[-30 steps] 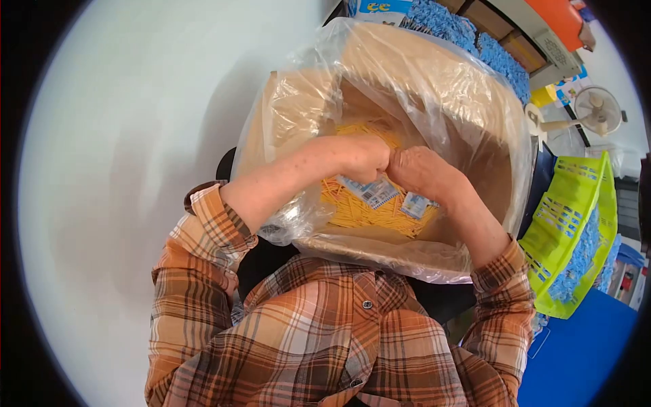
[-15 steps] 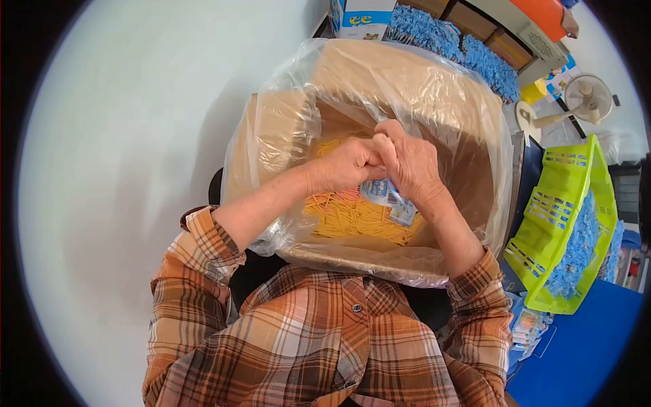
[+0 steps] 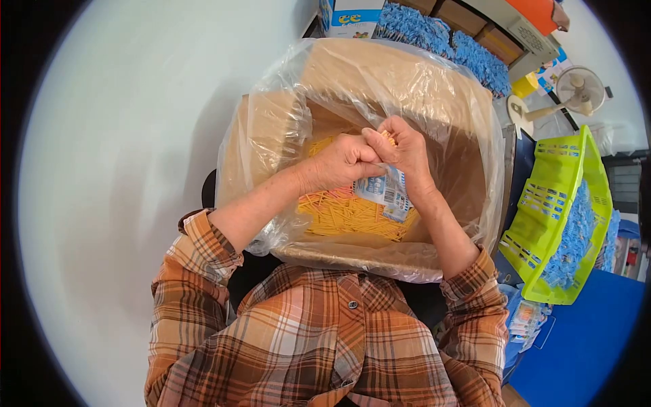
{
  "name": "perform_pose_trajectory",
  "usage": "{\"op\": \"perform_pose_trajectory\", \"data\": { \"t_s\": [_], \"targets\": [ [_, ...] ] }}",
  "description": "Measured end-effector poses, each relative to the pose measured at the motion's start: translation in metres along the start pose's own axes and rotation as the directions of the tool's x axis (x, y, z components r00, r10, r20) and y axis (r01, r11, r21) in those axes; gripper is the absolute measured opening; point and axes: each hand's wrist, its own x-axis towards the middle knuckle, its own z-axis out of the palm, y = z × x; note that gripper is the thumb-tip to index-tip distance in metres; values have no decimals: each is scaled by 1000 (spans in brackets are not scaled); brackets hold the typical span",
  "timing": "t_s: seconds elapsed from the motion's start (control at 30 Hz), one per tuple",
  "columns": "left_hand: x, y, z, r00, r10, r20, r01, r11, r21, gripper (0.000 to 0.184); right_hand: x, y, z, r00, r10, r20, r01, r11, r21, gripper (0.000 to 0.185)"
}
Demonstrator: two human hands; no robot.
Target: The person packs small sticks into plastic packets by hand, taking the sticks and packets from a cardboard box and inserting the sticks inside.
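Observation:
Both my hands are together over a lined cardboard box (image 3: 380,71). My left hand (image 3: 339,164) is closed, pinching the upper edge of a small blue and white printed plastic packet (image 3: 388,195). Close against it, my right hand (image 3: 409,154) curls its fingers around a small bunch of thin yellowish sticks (image 3: 388,138), whose ends show between the fingers. The packet hangs below the hands with a barcode facing up; its mouth is hidden by the fingers. Many loose yellow sticks (image 3: 346,218), some of them pink, lie in the box under it.
Clear plastic lining (image 3: 271,136) covers the box walls. At right a lime-green basket (image 3: 542,210) holds blue packets (image 3: 573,237); a fan (image 3: 580,91) stands behind it. More blue packets (image 3: 478,61) are stacked beyond the box. A white surface (image 3: 122,169) is at left.
My hands have shifted slightly, with the fingers turned so that stick ends now show in the right hand. More of the packet is visible below them. The whole view has moved a little.

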Motion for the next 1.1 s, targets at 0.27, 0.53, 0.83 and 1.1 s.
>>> {"op": "perform_pose_trajectory", "data": {
  "t_s": [0.27,0.53,0.83,1.1],
  "targets": [
    [1,15,-7,984,-84,-160,36,958,-283,15,-6,1,-68,979,175,-102,-139,947,288,19],
    [1,13,-9,968,-243,-63,194,881,-431,19,-29,-38,-79,925,279,259,-373,799,471,19],
    [4,3,-5,975,-207,-76,156,893,-423,22,-88,46,-50,882,88,464,171,857,-487,21],
    [0,9,-9,977,-176,-117,104,881,-461,20,-84,5,-59,733,399,550,-77,853,-516,23]
  ]
}}
